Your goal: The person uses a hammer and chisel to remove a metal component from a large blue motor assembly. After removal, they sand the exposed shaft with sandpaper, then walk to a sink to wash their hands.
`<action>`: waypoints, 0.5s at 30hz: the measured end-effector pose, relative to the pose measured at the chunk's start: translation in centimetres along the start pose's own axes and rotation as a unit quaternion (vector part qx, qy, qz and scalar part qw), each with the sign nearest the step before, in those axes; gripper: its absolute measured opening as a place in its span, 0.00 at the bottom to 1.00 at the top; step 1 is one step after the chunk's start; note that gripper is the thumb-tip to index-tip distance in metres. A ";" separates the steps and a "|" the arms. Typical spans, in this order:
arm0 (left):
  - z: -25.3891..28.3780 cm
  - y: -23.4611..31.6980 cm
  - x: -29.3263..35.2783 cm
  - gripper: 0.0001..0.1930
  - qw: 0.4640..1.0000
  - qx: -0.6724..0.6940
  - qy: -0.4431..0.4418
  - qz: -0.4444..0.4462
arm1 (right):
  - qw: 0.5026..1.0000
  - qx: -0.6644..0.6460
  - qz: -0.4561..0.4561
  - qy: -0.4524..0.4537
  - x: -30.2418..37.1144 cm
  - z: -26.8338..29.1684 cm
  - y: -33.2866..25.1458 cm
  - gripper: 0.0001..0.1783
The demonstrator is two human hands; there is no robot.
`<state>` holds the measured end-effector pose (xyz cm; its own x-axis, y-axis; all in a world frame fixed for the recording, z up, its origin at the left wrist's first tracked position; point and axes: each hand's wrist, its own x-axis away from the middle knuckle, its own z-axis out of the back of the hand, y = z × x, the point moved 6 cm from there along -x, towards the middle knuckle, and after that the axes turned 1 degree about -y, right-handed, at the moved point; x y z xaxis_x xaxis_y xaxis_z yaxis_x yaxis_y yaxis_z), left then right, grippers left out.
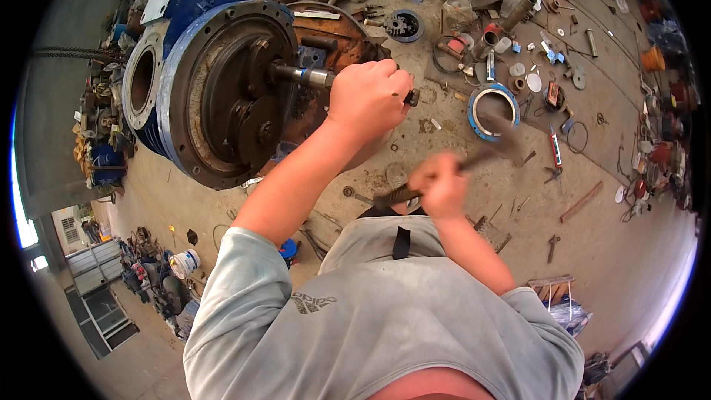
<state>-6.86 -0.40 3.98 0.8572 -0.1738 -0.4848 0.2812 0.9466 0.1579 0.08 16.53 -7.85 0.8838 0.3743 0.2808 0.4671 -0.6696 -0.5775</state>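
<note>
My left hand (370, 100) is closed in a fist round the outer end of a metal shaft (315, 76). That shaft stands out from the round, open face of a big blue machine housing (222, 96). A dark metal end (412, 97) pokes out on the right of the fist; whether it belongs to the shaft is hidden by my fingers. In my right hand (442, 187) is a hammer, gripped by its dark handle (398, 197). The blurred hammer head (502, 141) points right and away from me, apart from the shaft. Dark gear-like discs (261, 130) sit inside the housing.
On the concrete floor beyond the hammer lies a blue-rimmed ring (474, 122). Tubes, cups, small parts and a red-and-white tube (555, 150) are scattered farther right. An orange-brown casting (333, 30) lies behind the shaft. A white bucket (184, 263) stands at the left.
</note>
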 end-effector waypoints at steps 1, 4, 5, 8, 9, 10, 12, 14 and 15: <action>0.0 0.0 -0.1 0.13 1.000 0.002 0.000 0.000 | 0.993 0.090 -0.080 0.005 0.0 -0.2 1.1 0.22; 0.1 -0.2 0.4 0.13 1.000 0.004 -0.004 0.014 | 0.959 0.229 -0.134 0.099 1.0 0.3 -0.8 0.22; 0.2 -0.2 0.7 0.13 1.000 0.005 -0.011 0.018 | 0.987 0.134 -0.082 0.045 0.6 1.3 -1.4 0.20; 0.3 -0.4 -0.1 0.13 1.000 0.009 -0.021 0.018 | 0.994 -0.086 0.051 -0.038 -0.2 0.6 -3.1 0.18; 0.2 -0.3 -0.1 0.13 0.999 0.013 -0.025 0.016 | 0.984 -0.147 0.090 -0.049 0.0 0.0 -3.2 0.18; 0.1 -0.1 -0.4 0.12 0.999 0.015 -0.028 0.015 | 0.999 -0.014 0.012 -0.043 -0.2 -0.7 -1.7 0.19; 0.2 -0.4 -0.5 0.12 0.999 0.009 -0.032 0.016 | 0.957 0.252 -0.143 -0.026 0.0 -1.0 1.1 0.20; 0.3 -0.5 -0.8 0.12 0.999 0.007 -0.029 0.016 | 0.955 0.276 -0.093 -0.058 0.1 -1.6 -0.9 0.23; 0.4 -0.6 -0.8 0.12 0.999 0.006 -0.025 0.020 | 0.964 0.250 -0.068 -0.050 0.1 -0.9 -2.0 0.23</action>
<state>-7.53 -0.96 4.64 0.8886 -0.1490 -0.4339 0.2509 0.9496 0.1877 -0.72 17.37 -5.95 0.7965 0.5132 0.3197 0.4844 -0.2253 -0.8453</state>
